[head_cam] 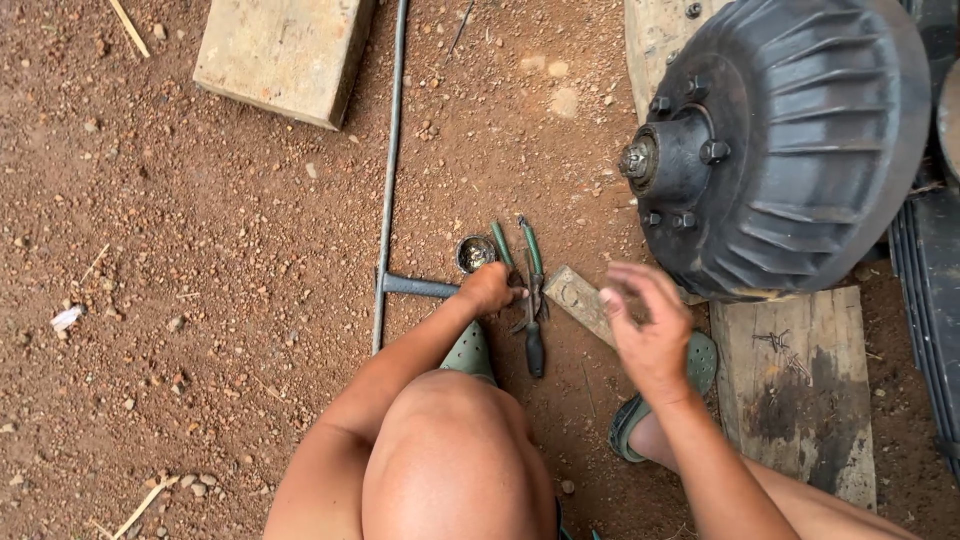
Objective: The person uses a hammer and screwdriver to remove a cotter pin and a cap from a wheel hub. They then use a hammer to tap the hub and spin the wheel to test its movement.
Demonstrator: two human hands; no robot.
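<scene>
No packages, labels, signs or screens showed anywhere around either grip.
</scene>
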